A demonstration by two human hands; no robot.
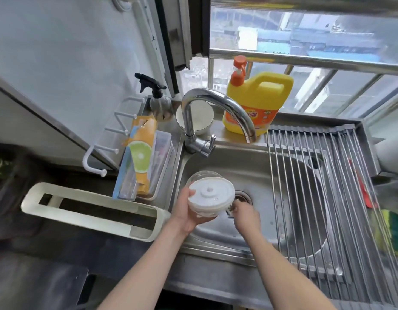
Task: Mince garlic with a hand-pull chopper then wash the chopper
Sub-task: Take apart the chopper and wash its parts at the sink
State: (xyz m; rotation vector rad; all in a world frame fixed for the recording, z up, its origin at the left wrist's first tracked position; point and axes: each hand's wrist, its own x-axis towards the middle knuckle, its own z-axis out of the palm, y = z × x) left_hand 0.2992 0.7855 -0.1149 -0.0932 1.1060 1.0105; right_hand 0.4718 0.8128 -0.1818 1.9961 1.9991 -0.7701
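Over the sink (pixel 249 166), just below the faucet (pixel 216 113), the left hand (pixel 184 211) cups the chopper (pixel 210 195) from beneath, thumb curled over its white lid's rim. The right hand (pixel 245 214) sits beside the chopper near the drain — whether its fingers pinch anything, I can't tell.

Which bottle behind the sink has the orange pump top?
The yellow detergent jug, right of the faucet on the sill. The other one, the clear spray bottle left of the faucet, has a black trigger head.
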